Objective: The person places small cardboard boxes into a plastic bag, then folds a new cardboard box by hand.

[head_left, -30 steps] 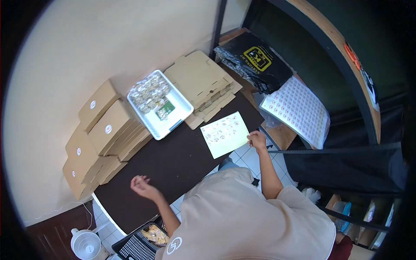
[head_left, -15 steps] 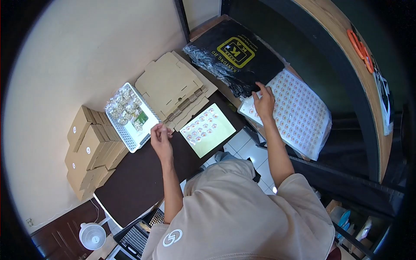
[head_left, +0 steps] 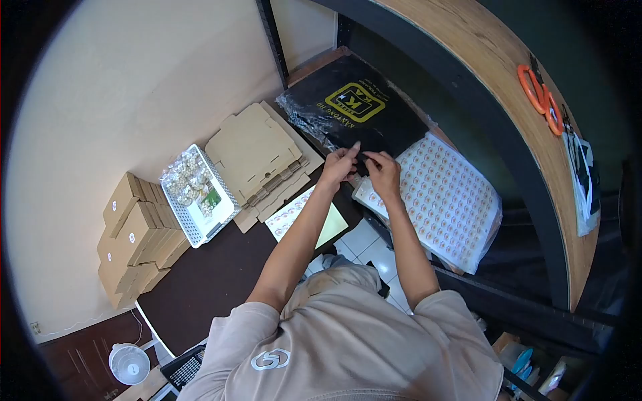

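Both hands are close together at the near corner of the black plastic packet with yellow print point(head_left: 361, 100). My left hand point(head_left: 341, 166) has its fingers bent at the packet's crumpled edge. My right hand point(head_left: 383, 175) pinches at the same dark plastic, just right of the left one. Whatever lies between the fingertips is small and partly hidden. Beside my right hand lies a stack of sticker sheets point(head_left: 445, 194) in clear plastic. Under my left forearm is a pale yellow sheet with round stickers point(head_left: 333, 226), partly covered by the arm.
Flat brown cardboard boxes point(head_left: 254, 150) lie on the dark table point(head_left: 207, 281). A white basket point(head_left: 224, 210) holds small clear bags. Folded boxes point(head_left: 137, 234) are stacked along the wall. Orange scissors point(head_left: 540, 100) rest on the curved wooden shelf point(head_left: 495, 40) at right.
My left hand has moved right, from beside the basket to the black packet. My right hand has shifted left and down, its fingers now closed together. The view has tilted slightly.
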The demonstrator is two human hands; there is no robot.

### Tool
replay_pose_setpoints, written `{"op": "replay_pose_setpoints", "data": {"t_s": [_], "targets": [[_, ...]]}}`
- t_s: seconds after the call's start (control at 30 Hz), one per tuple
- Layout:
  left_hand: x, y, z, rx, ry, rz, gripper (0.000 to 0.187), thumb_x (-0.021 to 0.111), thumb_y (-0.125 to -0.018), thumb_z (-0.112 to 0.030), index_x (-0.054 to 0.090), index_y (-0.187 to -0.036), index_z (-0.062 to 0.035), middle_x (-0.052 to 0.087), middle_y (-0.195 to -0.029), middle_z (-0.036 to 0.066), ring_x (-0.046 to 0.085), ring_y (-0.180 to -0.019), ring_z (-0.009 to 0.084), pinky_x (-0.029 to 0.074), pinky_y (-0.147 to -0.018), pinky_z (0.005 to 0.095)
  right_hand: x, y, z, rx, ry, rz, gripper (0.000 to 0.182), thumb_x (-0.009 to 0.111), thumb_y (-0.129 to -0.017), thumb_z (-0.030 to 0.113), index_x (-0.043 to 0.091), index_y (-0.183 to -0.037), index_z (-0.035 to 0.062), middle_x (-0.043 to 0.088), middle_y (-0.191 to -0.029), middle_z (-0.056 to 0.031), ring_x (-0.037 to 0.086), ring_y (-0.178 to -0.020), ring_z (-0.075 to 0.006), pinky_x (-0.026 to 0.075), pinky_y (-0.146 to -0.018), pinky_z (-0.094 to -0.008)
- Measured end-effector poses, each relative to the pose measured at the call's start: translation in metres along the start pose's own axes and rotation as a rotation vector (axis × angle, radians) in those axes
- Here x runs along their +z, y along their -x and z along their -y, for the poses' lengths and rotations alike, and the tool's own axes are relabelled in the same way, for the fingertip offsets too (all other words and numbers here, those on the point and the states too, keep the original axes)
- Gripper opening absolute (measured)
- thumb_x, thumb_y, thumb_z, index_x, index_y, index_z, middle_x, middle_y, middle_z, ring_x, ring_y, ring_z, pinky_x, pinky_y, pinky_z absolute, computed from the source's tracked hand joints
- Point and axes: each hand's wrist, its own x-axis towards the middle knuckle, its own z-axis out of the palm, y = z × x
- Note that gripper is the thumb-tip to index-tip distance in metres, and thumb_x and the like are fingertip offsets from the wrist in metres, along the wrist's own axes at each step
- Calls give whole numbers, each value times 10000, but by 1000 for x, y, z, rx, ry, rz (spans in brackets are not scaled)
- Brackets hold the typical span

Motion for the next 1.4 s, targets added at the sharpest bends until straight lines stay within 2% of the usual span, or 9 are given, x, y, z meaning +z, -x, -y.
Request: {"op": "replay_pose_setpoints", "data": {"t_s": [0.23, 0.5, 0.63, 0.7, 0.77, 0.87, 1.03, 1.23, 1.4], "targets": [[-20, 32, -3, 348, 293, -161, 192, 598, -921, -189, 628, -1034, -36, 649, -1006, 47, 602, -887, 132, 481, -767, 289, -11, 21, -12, 267, -311, -42, 269, 635, -831, -28, 645, -1083, 64, 650, -826, -73, 651, -757, -182, 519, -691, -316], [-129, 217, 8, 670, 623, -296, 510, 590, -751, -160, 568, -1196, 89, 657, -1090, 140, 627, -1002, 203, 469, -925, 299, 18, 88, -23, 967, -1294, 466, 499, 468, -967, 403, 543, -1176, -44, 624, -1110, -222, 645, -974, -313, 528, -899, -454], [-174, 319, 30, 862, 524, -338, 682, 596, -601, -249, 550, -1154, 147, 612, -1184, 253, 608, -1092, 335, 456, -986, 359, 51, 102, 28, 1154, -1541, 675, 627, 480, -951, 514, 472, -1309, -1, 560, -1258, -226, 581, -1120, -366, 451, -976, -573], [-169, 339, 44, 1268, 490, -124, 344, 614, -688, -223, 615, -860, 76, 662, -1004, 274, 562, -1119, 464, 397, -1003, 589, 65, 103, 82, 1272, -1727, 761, 605, 478, -950, 531, 506, -1309, 46, 568, -1266, -190, 554, -1168, -366, 433, -1009, -531], [-144, 355, 9, 1156, -58, 57, 290, 619, -782, -202, 485, -625, 3, 664, -984, 289, 568, -986, 486, 352, -964, 616, 87, 113, 113, 1371, -1744, 823, 499, 529, -961, 434, 531, -1309, 75, 605, -1232, -131, 591, -1109, -332, 464, -980, -446], [-109, 353, 14, 466, -287, 427, 318, 689, -856, -270, 586, -748, 11, 693, -981, 209, 618, -796, 326, 458, -743, 403, 121, 128, 133, 1359, -1576, 1011, 479, 534, -962, 416, 536, -1300, 76, 610, -1220, -126, 596, -1098, -324, 470, -970, -436], [-123, 404, 81, 828, -254, -290, 414, 676, -883, -389, 670, -961, 18, 695, -890, 145, 654, -903, 297, 478, -829, 390, 176, 130, 159, 1227, -1380, 1169, 446, 542, -963, 385, 545, -1286, 77, 618, -1202, -119, 604, -1080, -309, 480, -952, -420], [-241, 452, 125, 451, -91, -1680, 452, 579, -961, -295, 492, -1288, 6, 541, -1223, 177, 494, -1158, 261, 379, -1024, 367, 179, 179, 169, 992, -1164, 1261, 407, 552, -964, 349, 555, -1269, 79, 627, -1179, -111, 614, -1058, -292, 492, -931, -401], [-268, 468, 190, 746, 685, -1058, 588, 660, -931, -294, 416, -1375, 4, 519, -1339, 117, 504, -1205, 194, 409, -1020, 358, 217, 202, 206, 750, -1034, 1288, 375, 561, -965, 318, 563, -1254, 81, 635, -1160, -104, 622, -1040, -278, 502, -914, -385]]}}
